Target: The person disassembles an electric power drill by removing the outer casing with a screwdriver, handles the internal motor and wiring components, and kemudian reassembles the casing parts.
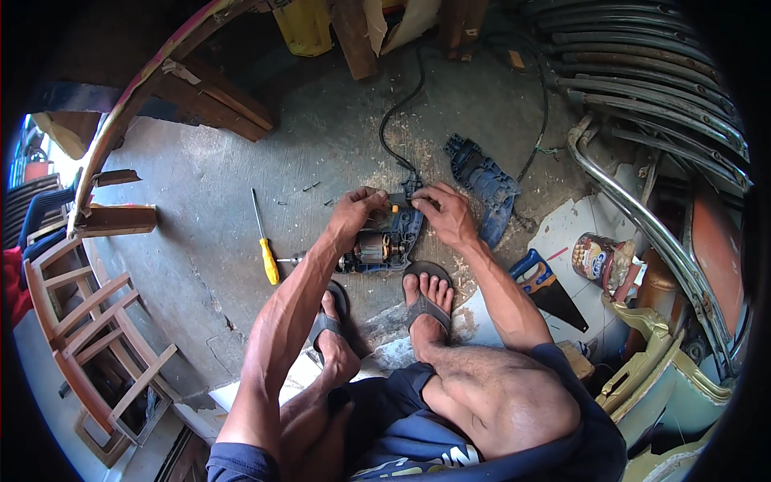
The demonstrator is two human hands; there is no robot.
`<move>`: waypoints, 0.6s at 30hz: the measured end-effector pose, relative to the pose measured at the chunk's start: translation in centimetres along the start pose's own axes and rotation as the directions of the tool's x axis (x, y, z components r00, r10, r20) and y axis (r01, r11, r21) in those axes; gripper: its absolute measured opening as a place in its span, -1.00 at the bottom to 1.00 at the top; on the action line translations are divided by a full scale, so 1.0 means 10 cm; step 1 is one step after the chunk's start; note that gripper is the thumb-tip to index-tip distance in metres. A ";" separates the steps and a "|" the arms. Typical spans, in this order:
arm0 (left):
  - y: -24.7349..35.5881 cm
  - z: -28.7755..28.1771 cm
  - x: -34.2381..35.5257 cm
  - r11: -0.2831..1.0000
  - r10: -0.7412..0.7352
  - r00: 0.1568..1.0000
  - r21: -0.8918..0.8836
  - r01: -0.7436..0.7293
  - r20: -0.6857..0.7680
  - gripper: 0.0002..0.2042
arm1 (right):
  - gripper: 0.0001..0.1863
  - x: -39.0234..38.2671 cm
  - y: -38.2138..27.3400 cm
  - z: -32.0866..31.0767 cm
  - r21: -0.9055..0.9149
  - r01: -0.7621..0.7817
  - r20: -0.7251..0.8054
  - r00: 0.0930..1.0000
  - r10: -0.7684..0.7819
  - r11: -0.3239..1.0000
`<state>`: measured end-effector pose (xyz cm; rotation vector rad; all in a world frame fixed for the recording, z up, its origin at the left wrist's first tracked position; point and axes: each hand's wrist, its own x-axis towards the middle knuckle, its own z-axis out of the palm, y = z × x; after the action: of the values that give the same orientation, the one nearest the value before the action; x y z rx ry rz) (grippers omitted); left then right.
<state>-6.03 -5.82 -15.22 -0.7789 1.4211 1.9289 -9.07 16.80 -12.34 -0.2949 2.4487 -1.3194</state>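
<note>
On the grey floor (201,177), just past the bare feet in sandals (430,305): a blue power drill (377,247), taken apart and laid on its side. In its half shell, like in a little tray: a motor (372,247) with copper-coloured wire and shiny metal. In the handle part, small dark bits, too tiny to name.

Long body of the drill from left to right. Silver nose (299,259) pointing left, close to a screwdriver (268,259) with a yellow handle. Handle of the drill pointing away from the knees, with a black cord (384,132) out of its end.

Left hand (358,210) on the left side of the handle, fingers bent and narrow, near a small dark block. Right hand (446,215) on the other side, thumb and finger close together by the cord end. Cannot tell about a firm hold in either hand.

To the right, apart from the drill: the other half of the blue shell (486,189). Past the screwdriver, a few little screws (311,185). Near the right arm, a saw (550,296) with a blue handle. Beside it, a brown tub (590,255) with pale, crumpled stuff at its mouth, too unclear to name. Far ahead, something bright yellow (305,28), like a bag or bucket, insides hidden.
</note>
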 end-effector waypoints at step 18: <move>0.01 -0.07 0.03 0.996 -0.068 0.998 0.065 0.068 -0.006 -0.69 | -0.81 -0.08 0.09 -0.14 0.018 -0.088 -0.070 0.994 0.090 0.996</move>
<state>-6.21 -6.44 -15.58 -0.7902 1.4344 1.8215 -8.92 18.65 -12.24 -0.1357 2.4779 -1.3308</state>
